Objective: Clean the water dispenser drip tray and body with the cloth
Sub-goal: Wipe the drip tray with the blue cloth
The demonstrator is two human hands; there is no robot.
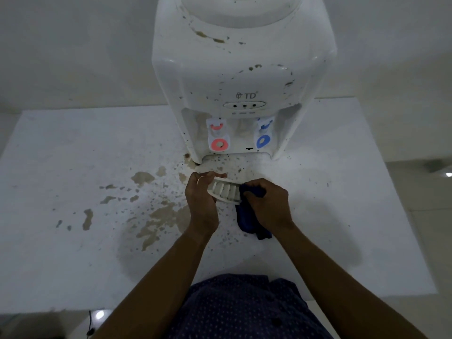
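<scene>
A white water dispenser [242,77] with brown stains stands at the back of a white table [73,155]. It has a red tap [218,140] and a blue tap [263,137]. In front of its base my left hand [201,192] grips the left end of the white slotted drip tray [225,190], lifted off the table and tilted. My right hand [266,201] grips a dark blue cloth [249,216] and presses it against the tray's right end. Part of the cloth hangs down below my right hand.
Brown dried stains and specks [156,216] spread over the table left of and around my hands. The dispenser's empty tray recess [234,162] is speckled too. The table's right edge [403,216] drops to a tiled floor.
</scene>
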